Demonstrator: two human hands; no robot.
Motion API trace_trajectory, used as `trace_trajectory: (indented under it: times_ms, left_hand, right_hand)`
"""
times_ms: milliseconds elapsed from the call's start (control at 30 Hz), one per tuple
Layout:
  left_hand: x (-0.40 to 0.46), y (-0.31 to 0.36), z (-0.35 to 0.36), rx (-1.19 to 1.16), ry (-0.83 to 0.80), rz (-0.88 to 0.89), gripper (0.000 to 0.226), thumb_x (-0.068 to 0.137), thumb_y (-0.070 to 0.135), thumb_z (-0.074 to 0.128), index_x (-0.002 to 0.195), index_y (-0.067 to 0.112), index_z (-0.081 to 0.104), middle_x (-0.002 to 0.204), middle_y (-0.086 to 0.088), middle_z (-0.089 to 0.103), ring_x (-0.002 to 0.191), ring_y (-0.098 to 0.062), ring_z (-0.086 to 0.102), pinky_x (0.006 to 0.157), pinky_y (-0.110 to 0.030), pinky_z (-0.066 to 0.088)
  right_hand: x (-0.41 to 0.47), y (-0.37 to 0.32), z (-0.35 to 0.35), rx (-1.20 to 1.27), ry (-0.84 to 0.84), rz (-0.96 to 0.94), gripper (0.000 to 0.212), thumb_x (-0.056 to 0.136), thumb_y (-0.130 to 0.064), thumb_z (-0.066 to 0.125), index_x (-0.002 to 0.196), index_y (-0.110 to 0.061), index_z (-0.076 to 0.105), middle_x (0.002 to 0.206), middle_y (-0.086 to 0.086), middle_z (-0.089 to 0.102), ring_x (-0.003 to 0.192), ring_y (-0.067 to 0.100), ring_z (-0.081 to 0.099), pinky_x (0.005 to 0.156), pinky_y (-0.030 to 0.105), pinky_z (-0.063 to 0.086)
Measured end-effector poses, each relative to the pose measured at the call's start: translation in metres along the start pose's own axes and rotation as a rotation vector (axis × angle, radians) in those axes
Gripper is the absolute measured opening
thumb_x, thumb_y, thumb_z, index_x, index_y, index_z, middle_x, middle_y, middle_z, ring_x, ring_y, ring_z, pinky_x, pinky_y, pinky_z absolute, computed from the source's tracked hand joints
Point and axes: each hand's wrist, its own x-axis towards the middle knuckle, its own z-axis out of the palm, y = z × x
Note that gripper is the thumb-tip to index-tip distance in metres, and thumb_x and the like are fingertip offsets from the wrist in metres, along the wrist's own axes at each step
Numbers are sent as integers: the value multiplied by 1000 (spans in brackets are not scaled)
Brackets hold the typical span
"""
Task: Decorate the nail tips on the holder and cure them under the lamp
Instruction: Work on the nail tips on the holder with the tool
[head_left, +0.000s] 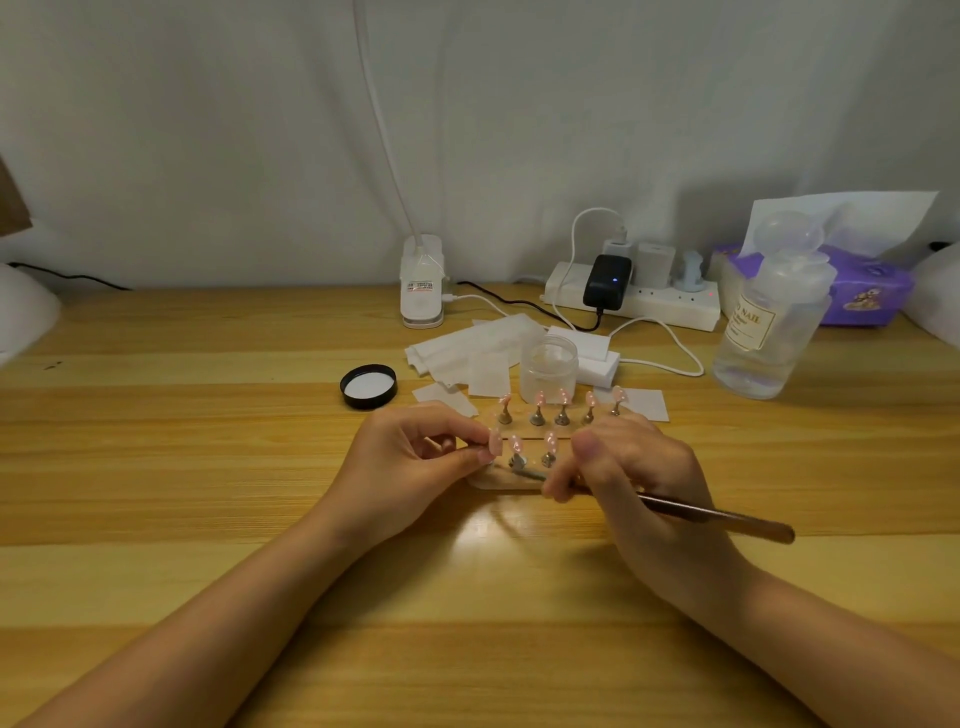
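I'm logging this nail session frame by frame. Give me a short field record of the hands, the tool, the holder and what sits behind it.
left hand: pinches one pink nail tip at the holder's left end
right hand: grips a thin brush, its tip end pointing at the holder's front row
holder: clear board on the table, pink tips on small stands in two rows
open jar: just behind the holder
black lid: lying upturned, left of the jar
wipes: scattered white squares by the jar
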Motion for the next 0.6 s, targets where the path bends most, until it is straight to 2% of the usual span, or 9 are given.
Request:
trace_trajectory:
  times_ms: [100,167,233,367,433,533,600]
  left_hand:
    - [0,-1,0,-17,-2,-4,14,69,11,74,72,25,72,69,15,66,65,-1,50,56,-13,39]
    - [0,0,1,-28,-4,-10,8,67,18,72,73,23,73,69,15,67,64,-2,50,55,-14,39]
    - [0,0,1,-29,0,-10,9,68,15,73,73,23,73,69,15,67,64,-2,51,55,-13,40]
    - [-1,1,1,-59,5,-36,11,65,25,70,75,23,73,73,10,70,67,-8,61,59,-24,48]
    - [-1,1,2,-79,8,-49,13,65,25,70,76,22,74,73,8,71,67,-6,63,60,-22,49]
    - [-1,0,2,-106,13,-72,11,65,21,71,76,22,74,72,6,72,65,-4,62,60,-19,49]
    - [-1,-1,2,-123,26,-94,11,64,20,71,75,22,74,72,5,72,66,-6,65,62,-20,51]
  right_hand:
    - [0,0,0,22,29,-6,55,95,-42,31,64,-13,65,63,-10,60,68,-1,56,71,33,43]
    - [3,-1,0,-3,35,-1,49,95,-39,33,70,-12,66,71,-10,62,73,6,59,71,39,46]
    - [4,-1,1,-16,18,15,48,94,-40,34,71,-13,67,72,-11,63,74,8,60,73,43,46]
    - [0,-3,-1,37,8,4,52,95,-45,30,63,-20,63,60,-7,61,67,-4,55,73,28,41]
    - [0,-3,-1,45,28,-1,49,96,-42,30,65,-21,62,62,-7,61,68,-2,56,72,25,42]
    - [3,-2,0,13,28,39,49,94,-41,32,70,-14,66,70,-7,63,73,5,59,71,34,46]
    - [3,-2,0,14,0,45,51,94,-42,33,69,-13,66,70,-10,62,73,4,59,73,36,46]
